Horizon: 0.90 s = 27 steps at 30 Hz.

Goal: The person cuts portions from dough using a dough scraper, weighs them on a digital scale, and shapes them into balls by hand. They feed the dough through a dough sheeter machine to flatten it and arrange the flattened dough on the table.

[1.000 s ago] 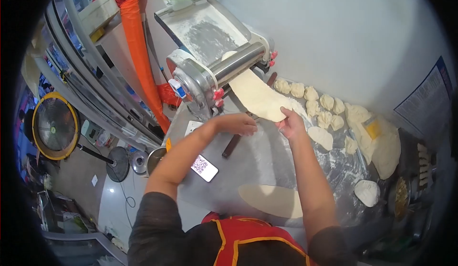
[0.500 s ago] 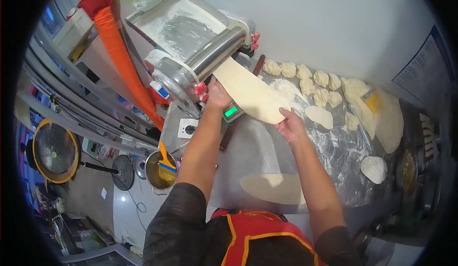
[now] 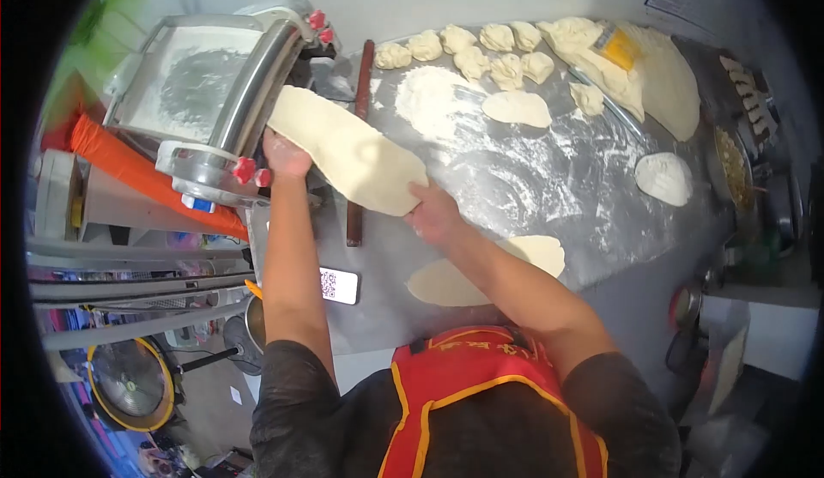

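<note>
A long flat sheet of dough (image 3: 352, 154) stretches from the steel rollers of the dough machine (image 3: 257, 83) toward the middle of the table. My right hand (image 3: 435, 213) pinches its free end between thumb and fingers. Under the sheet's other end, close to the rollers, is my left hand (image 3: 287, 155); the dough covers part of its fingers, so its grip is hidden. Another flat oval sheet (image 3: 536, 255) lies near the table's front edge, partly behind my right forearm.
A dark red rolling pin (image 3: 355, 212) lies beside the machine, and a phone (image 3: 340, 286) near the front edge. Several dough lumps (image 3: 425, 45) line the back, by loose flour (image 3: 429, 100). A floor fan (image 3: 130, 384) stands at lower left.
My left hand has gone from above the table to beneath the dough at the rollers. The sheet has come free over more of its length, and the view has turned toward the right.
</note>
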Motion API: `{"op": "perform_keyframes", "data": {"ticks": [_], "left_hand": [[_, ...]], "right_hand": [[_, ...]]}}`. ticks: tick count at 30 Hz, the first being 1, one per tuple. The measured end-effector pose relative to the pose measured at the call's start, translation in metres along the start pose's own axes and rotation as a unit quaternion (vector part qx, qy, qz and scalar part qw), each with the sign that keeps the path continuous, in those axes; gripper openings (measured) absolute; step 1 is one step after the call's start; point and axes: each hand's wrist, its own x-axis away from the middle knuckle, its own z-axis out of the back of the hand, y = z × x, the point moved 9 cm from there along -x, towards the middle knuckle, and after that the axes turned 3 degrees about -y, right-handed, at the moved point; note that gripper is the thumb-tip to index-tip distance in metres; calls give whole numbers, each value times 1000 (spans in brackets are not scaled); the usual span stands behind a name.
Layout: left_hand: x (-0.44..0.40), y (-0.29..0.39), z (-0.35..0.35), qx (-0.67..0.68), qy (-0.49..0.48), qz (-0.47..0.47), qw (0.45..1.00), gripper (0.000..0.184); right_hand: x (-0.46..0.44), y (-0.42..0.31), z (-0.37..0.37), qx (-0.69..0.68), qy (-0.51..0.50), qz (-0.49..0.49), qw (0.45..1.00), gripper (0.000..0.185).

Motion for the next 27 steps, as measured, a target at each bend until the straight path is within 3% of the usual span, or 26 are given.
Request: {"op": "perform_keyframes", "data": {"ticks": [1, 2, 3, 4, 6, 7, 9, 10, 12, 13, 17, 21, 22, 24, 25, 27], "left_hand": [[12, -3, -16, -31, 71, -22, 997, 53], [23, -3, -20, -64, 141, -44, 987, 54], [23, -15, -41, 65, -120, 44, 990, 61], [29, -23, -38, 37, -78, 46, 995, 63], [50, -45, -31, -19, 11, 45, 999, 67], [63, -61, -38, 45, -32, 58, 997, 65], [88, -90, -18, 61, 77, 18, 995, 60], [102, -106, -7, 70, 130, -3, 989, 57], [126, -150, -8, 44, 19, 49, 998, 47], [137, -177, 4, 100, 60, 68, 991, 43], [176, -272, 53, 195, 214, 119, 950, 36], [188, -276, 72, 157, 269, 77, 947, 36], [190, -269, 81, 155, 269, 68, 948, 35], [197, -258, 107, 86, 273, 108, 952, 37], [197, -251, 106, 51, 274, 127, 952, 37], [205, -218, 88, -173, 319, 154, 919, 40]], "right_hand": [[7, 4, -2, -87, 32, -12, 996, 43], [12, -3, 1, 50, 13, 22, 998, 43], [19, -11, 4, 186, -5, 54, 981, 43], [30, -23, -3, 321, -24, 82, 943, 43], [57, -48, -2, 117, 39, -25, 992, 45], [70, -60, 0, 11, 70, -81, 994, 46], [81, -96, 58, 151, 147, -95, 973, 49], [92, -119, 66, 163, 140, -78, 973, 49], [110, -162, 96, 192, 153, -60, 968, 49], [116, -180, 116, 207, 173, -59, 961, 47], [137, -228, 184, 372, 281, -40, 884, 37], [121, -224, 239, 475, 301, 23, 827, 32], [119, -229, 221, 572, 286, 16, 768, 32], [110, -238, 186, 744, 245, 6, 622, 32], [102, -247, 189, 731, 255, 74, 628, 34], [77, -276, 194, 739, 271, 138, 601, 36]]}}
